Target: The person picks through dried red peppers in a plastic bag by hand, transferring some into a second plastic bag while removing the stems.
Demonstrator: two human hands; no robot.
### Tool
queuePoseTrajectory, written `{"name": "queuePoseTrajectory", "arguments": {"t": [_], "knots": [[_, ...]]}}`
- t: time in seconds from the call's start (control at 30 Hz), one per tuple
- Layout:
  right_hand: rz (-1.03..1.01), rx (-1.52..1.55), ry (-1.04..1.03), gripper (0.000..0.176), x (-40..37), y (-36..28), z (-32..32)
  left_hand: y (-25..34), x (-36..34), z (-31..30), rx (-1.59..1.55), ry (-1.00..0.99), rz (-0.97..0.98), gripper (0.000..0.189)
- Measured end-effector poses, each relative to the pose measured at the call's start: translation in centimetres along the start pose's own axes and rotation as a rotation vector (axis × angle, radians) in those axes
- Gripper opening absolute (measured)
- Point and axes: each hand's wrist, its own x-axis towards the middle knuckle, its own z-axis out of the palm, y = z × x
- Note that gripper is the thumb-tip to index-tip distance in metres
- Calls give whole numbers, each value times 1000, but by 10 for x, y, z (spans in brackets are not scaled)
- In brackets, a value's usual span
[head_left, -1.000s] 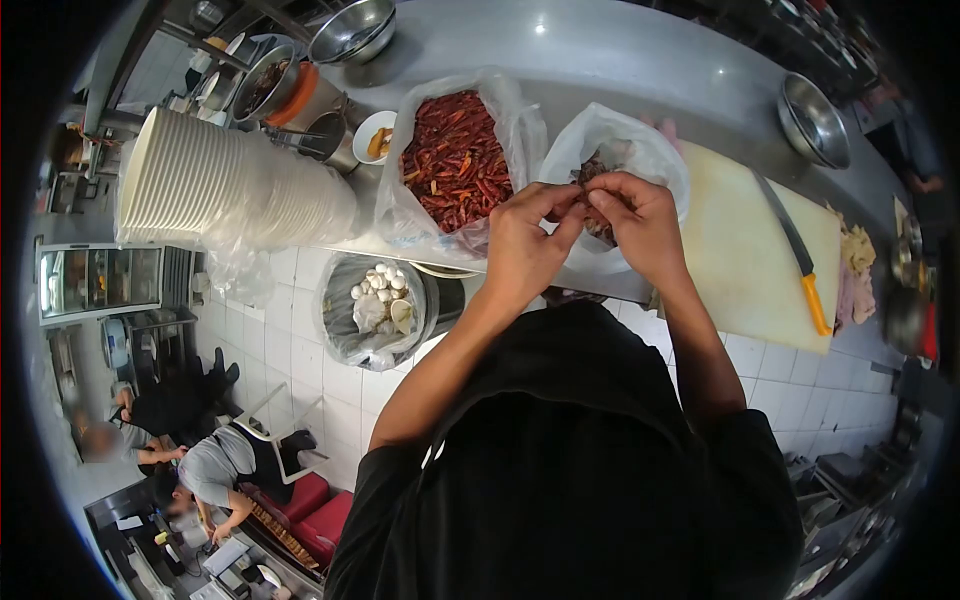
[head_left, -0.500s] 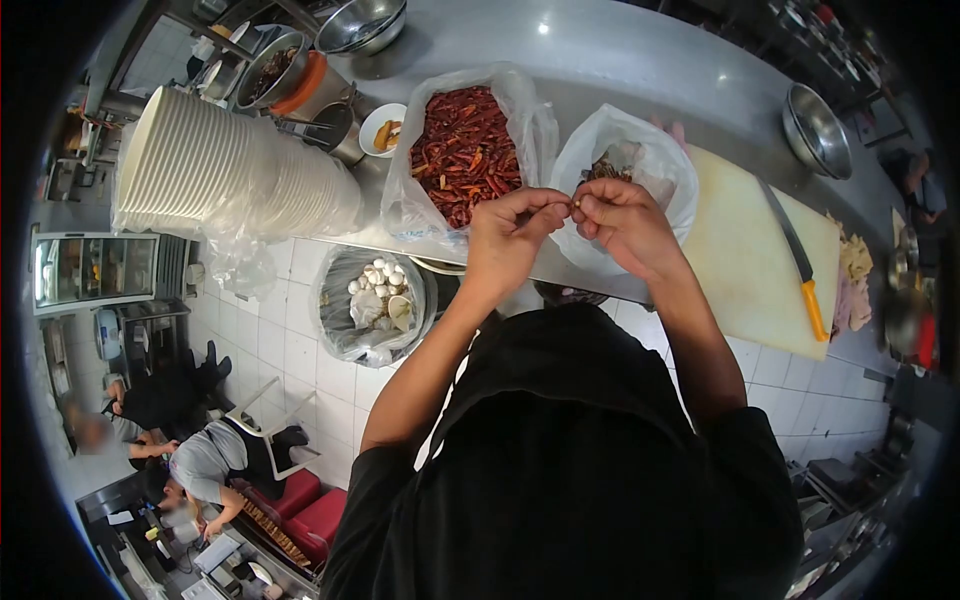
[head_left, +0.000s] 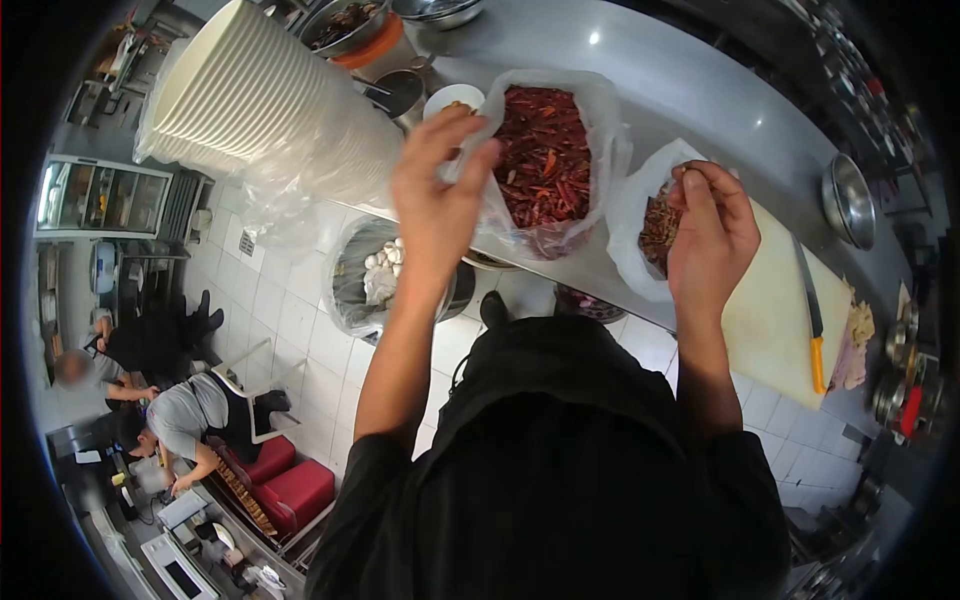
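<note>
My left hand is raised by the white bowl, its fingers apart and somewhat blurred, with nothing visible between them. A clear plastic bag full of dried red chilies lies just right of it. Over the edge of a second bag, which holds darker, brownish dried pieces, is my right hand. Its thumb and fingertips are pinched together on something too small to make out.
A yellow-handled knife rests on a cutting board at the right, near a metal bowl. Wrapped stacked containers stand left. Below is a lined bin. Two people are at lower left.
My hands have moved apart: the left one went left toward the white bowl and opened, the right one stayed over the second bag. The view has shifted, so the counter items appear elsewhere.
</note>
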Motion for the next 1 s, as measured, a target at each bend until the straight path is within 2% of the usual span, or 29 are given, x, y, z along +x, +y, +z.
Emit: {"name": "queuePoseTrajectory", "arguments": {"t": [0.07,0.13,0.17,0.2,0.23,0.3,0.4,0.43,0.47,0.5,0.53,0.57,0.6,0.67,0.7,0.8,0.9,1.0], "knots": [[-27,-53,-60,13,-19,-13,37,24,2,-37,-54,179,10,21],[-92,121,-274,9,-47,9,82,51,1,-63,-40,294,73,19],[-512,6,-318,8,-55,32,111,57,2,-70,-16,333,127,19],[-347,80,-557,12,-75,44,131,60,2,-73,1,338,146,22],[-399,4,-818,17,-86,76,157,61,1,-73,17,342,164,25],[-201,-380,-1179,15,-105,86,169,54,-4,-71,0,292,95,24],[-259,-477,-1172,12,-90,69,137,34,-18,-73,-13,247,-30,23],[-330,-413,-1006,11,-77,67,115,26,-25,-76,1,226,-68,22],[-168,-596,-981,11,-52,36,85,19,-35,-80,20,205,-109,22],[-188,-596,-817,12,-35,40,53,12,-45,-81,38,182,-148,21],[-129,-747,-707,13,-14,23,26,7,-55,-81,27,161,-219,20],[-121,-878,-570,7,1,48,-14,1,-65,-79,16,140,-288,19],[-91,-1038,-516,10,16,55,-48,-9,-75,-77,16,91,-299,19],[79,-1386,-540,15,34,67,-103,-7,-83,-62,-59,38,-337,18],[93,-1391,-541,16,35,77,-120,-4,-85,-51,-100,16,-365,17],[171,-1384,-545,23,34,92,-141,8,-83,-14,-123,-103,-263,20],[73,-1335,-540,23,33,107,-142,24,-79,20,-146,-215,-177,19],[32,-1384,-606,22,33,125,-155,34,-82,42,-180,-294,-174,18]]}}
